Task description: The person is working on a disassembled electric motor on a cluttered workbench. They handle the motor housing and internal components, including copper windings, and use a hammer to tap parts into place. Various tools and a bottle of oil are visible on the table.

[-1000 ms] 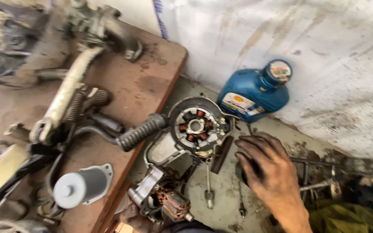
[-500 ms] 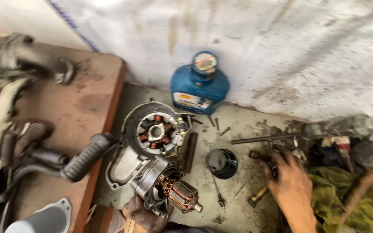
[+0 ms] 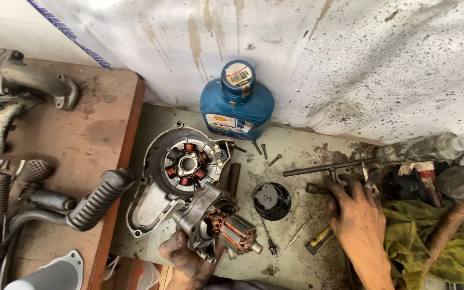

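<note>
My left hand (image 3: 186,260) grips a small starter motor (image 3: 218,223) with copper windings showing, low at the bottom centre. Just above it lies a stator cover (image 3: 175,172) with copper coils on the dirty bench. My right hand (image 3: 358,215) rests on a heap of metal tools, its fingers on a socket wrench (image 3: 323,189) beneath a long steel bar (image 3: 328,167). Between the hands sits a round black cap (image 3: 271,200). A screwdriver (image 3: 267,233) lies beside the motor.
A blue oil bottle (image 3: 236,104) stands against the spattered white wall. Loose bolts (image 3: 264,150) lie near it. A brown board (image 3: 87,123) at left carries kick levers, rubber grips and engine parts. A green rag (image 3: 422,239) and a hammer (image 3: 460,198) lie at right.
The view has swung right. My right hand moved from the black cap to the tool heap. My left hand with the motor has come into view at the bottom.
</note>
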